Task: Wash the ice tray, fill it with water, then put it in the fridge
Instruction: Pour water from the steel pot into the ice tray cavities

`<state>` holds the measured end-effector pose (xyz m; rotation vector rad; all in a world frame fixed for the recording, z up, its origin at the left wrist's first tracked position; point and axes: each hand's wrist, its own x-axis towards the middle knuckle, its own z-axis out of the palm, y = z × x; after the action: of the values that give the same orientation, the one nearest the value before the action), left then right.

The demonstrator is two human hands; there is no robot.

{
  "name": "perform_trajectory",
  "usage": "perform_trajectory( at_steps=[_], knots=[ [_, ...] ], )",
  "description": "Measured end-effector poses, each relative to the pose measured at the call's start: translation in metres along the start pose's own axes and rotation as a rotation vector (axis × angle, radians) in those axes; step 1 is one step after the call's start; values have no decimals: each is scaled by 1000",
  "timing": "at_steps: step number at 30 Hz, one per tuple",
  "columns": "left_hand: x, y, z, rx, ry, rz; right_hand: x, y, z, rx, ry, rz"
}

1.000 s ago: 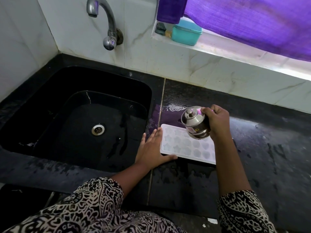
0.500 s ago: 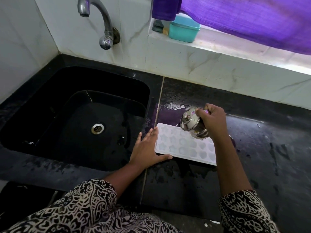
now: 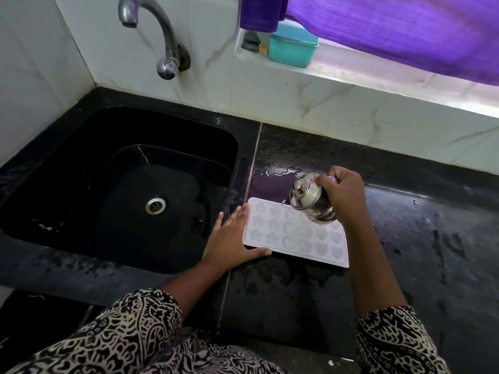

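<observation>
The white plastic ice tray (image 3: 294, 234), moulded with star and heart shaped pockets, lies flat on the wet black stone tabletop (image 3: 432, 252), just right of the black sink (image 3: 121, 184). The left hand (image 3: 229, 242) lies flat and spread against the tray's left end, its fingers (image 3: 241, 215) released and stretched along that short edge, thumb running under the near-left corner. It is pressing, not gripping. Over the far-right part of the tray the right hand (image 3: 343, 195) is clenched around a small shiny steel lidded pot (image 3: 309, 199), tipped hard to the left so that its knobbed lid faces the sink and its spout points down at the pockets. Whether water is running from the spout is hard to say at this angle. A puddle shines on the tabletop just beyond the tray. The chrome tap (image 3: 159, 41) curves out from the white tiled wall above the sink. Far back on the window ledge sits a teal plastic box (image 3: 293, 48) under a purple curtain (image 3: 405, 33). Black-and-white patterned sleeves (image 3: 129, 333) fill the near edge.
</observation>
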<state>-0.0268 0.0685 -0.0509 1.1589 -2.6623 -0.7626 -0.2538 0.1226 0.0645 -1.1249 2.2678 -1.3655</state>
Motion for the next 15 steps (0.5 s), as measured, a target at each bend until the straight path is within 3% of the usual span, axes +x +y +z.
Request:
perform_trajectory(
  at_steps=[15],
  knots=[
    [0, 2, -2, 21, -13, -12, 3, -5, 0, -3, -20, -22]
  ],
)
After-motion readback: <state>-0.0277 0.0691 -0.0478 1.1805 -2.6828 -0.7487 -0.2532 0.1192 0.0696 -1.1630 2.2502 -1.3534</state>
